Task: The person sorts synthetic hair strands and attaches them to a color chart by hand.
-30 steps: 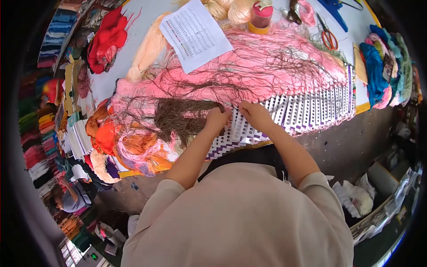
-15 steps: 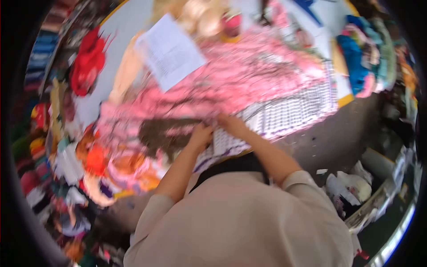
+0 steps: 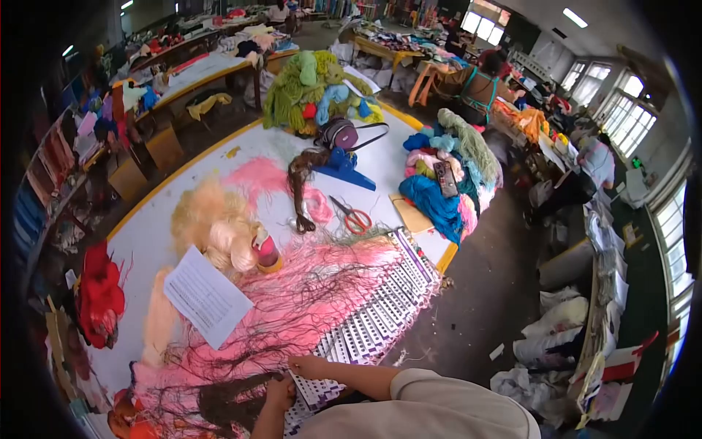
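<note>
**Soft thread, stiff card**

At the near edge of the surface (image 3: 146,241), the left hand (image 3: 280,391) pinches brown thread (image 3: 234,399); the right hand (image 3: 311,366) presses the perforated card (image 3: 380,322). Its fingers' spread cannot be told. Thread looks light, limp, tangle-prone: best gripped near its end.

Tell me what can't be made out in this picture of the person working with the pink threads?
- Left hand, head view: fingertips buried in dark brown thread, grip unclear.
- Right hand: fingers curled onto the punched cards, so anything pinched is hidden.
- Printed sheet: text too small to read.
- Pink threads: lower left end cut off by the lens edge.
</note>
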A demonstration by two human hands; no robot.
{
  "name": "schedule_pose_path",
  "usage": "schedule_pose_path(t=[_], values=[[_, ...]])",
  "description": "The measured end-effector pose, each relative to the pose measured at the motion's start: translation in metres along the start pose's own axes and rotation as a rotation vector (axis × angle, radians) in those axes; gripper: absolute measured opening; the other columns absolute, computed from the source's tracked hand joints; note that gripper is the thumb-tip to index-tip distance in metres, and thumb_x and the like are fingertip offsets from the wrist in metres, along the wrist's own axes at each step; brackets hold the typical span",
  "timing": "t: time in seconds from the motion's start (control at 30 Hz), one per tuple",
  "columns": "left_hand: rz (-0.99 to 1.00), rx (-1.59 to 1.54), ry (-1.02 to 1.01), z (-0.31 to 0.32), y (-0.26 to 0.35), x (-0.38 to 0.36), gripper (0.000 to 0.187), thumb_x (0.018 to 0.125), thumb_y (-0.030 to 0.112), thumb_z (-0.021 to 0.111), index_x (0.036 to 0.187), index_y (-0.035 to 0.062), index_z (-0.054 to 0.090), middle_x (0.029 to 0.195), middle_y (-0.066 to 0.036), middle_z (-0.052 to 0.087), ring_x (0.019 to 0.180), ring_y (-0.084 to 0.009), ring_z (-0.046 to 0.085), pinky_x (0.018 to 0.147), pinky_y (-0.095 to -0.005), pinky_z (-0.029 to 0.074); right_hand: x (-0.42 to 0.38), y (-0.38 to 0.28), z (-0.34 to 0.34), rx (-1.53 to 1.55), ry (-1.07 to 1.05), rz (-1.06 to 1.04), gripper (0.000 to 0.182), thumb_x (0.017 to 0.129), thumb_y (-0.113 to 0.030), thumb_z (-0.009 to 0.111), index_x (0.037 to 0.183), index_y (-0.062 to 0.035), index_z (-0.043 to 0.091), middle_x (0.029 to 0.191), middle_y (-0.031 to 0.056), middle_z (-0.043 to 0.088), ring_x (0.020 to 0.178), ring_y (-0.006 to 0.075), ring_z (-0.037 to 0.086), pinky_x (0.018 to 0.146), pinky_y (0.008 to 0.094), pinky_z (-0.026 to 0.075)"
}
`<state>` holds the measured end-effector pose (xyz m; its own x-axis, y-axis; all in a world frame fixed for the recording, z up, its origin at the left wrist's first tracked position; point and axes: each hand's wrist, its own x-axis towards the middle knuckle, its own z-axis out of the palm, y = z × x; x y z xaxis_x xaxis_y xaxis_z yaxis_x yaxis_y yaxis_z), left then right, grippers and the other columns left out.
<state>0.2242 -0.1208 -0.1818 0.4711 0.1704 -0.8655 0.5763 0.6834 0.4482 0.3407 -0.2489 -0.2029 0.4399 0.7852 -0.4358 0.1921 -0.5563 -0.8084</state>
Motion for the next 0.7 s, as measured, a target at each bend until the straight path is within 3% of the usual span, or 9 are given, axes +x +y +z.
schedule_pose_path(t=[0.07, 0.1, 0.2, 0.37, 0.43, 0.57, 0.63, 0.7], values=[[-0.045, 0.038, -0.096, -0.009, -0.007, 0.012, 0.013, 0.083, 0.005, 0.063, 0.081, 0.0095, 0.05, 0.057, -0.002, 0.047, 0.043, -0.0121, 0.042, 0.037, -0.0245, 0.029, -0.002, 0.001, 0.001, -0.076, 0.078, -0.081, 0.015, 0.091, -0.028, 0.05, 0.1, -0.0161, 0.052, 0.072, 0.017, 0.062, 0.062, 0.0354, 0.062, 0.058, 0.0476, 0.047], [-0.003, 0.047, -0.095, -0.013, -0.013, 0.019, 0.011, 0.084, 0.008, 0.062, 0.082, 0.0091, 0.051, 0.059, -0.003, 0.049, 0.042, -0.0115, 0.041, 0.037, -0.0243, 0.028, 0.0, 0.002, 0.0, -0.011, -0.014, 0.027, 0.013, 0.09, -0.025, 0.052, 0.099, -0.0157, 0.053, 0.073, 0.0165, 0.062, 0.066, 0.0343, 0.062, 0.06, 0.0464, 0.047], [0.002, 0.09, -0.103, -0.014, -0.015, 0.021, 0.01, 0.085, 0.011, 0.062, 0.083, 0.009, 0.052, 0.059, -0.004, 0.05, 0.042, -0.0116, 0.04, 0.037, -0.0244, 0.028, 0.0, 0.005, 0.004, 0.03, -0.005, 0.056, 0.013, 0.088, -0.021, 0.054, 0.099, -0.0142, 0.054, 0.08, 0.0152, 0.064, 0.07, 0.0314, 0.063, 0.064, 0.0434, 0.048], [0.058, 0.083, -0.076, -0.009, -0.019, 0.016, 0.007, 0.084, 0.011, 0.061, 0.082, 0.0084, 0.055, 0.06, -0.004, 0.051, 0.042, -0.013, 0.041, 0.038, -0.0255, 0.029, -0.016, -0.007, -0.005, 0.053, 0.04, -0.004, 0.013, 0.088, -0.021, 0.056, 0.099, -0.0127, 0.055, 0.077, 0.0123, 0.063, 0.069, 0.028, 0.063, 0.064, 0.0412, 0.049], [0.094, 0.107, -0.023, -0.007, -0.022, 0.015, 0.008, 0.084, 0.011, 0.062, 0.079, 0.0078, 0.056, 0.059, -0.004, 0.051, 0.042, -0.0136, 0.042, 0.039, -0.026, 0.029, -0.022, -0.015, -0.011, 0.157, -0.04, 0.079, 0.015, 0.088, -0.022, 0.057, 0.1, -0.0125, 0.056, 0.077, 0.0133, 0.063, 0.071, 0.0274, 0.063, 0.065, 0.0406, 0.049], [0.128, 0.096, -0.01, -0.002, -0.021, 0.003, 0.009, 0.083, 0.011, 0.062, 0.076, 0.0071, 0.057, 0.058, -0.004, 0.052, 0.043, -0.0136, 0.043, 0.04, -0.0261, 0.031, -0.026, -0.024, -0.013, 0.048, -0.046, 0.093, 0.016, 0.087, -0.02, 0.056, 0.101, -0.0124, 0.056, 0.077, 0.0141, 0.064, 0.072, 0.0287, 0.064, 0.066, 0.042, 0.05], [0.298, 0.432, 0.085, -0.002, -0.022, 0.001, 0.01, 0.083, 0.011, 0.062, 0.076, 0.006, 0.057, 0.058, -0.003, 0.053, 0.043, -0.0137, 0.044, 0.04, -0.0268, 0.033, -0.023, -0.017, -0.005, -0.136, -0.041, 0.036, 0.018, 0.086, -0.018, 0.056, 0.102, -0.0119, 0.056, 0.078, 0.0141, 0.064, 0.071, 0.031, 0.064, 0.066, 0.0444, 0.05], [0.401, 0.462, 0.113, -0.026, -0.033, 0.02, 0.011, 0.085, 0.011, 0.061, 0.077, 0.0059, 0.055, 0.061, -0.004, 0.054, 0.045, -0.0124, 0.044, 0.041, -0.0251, 0.034, -0.022, -0.007, 0.003, -0.172, -0.033, 0.004, 0.019, 0.085, -0.018, 0.055, 0.103, -0.0118, 0.056, 0.077, 0.0141, 0.064, 0.071, 0.0318, 0.064, 0.066, 0.0452, 0.049]])
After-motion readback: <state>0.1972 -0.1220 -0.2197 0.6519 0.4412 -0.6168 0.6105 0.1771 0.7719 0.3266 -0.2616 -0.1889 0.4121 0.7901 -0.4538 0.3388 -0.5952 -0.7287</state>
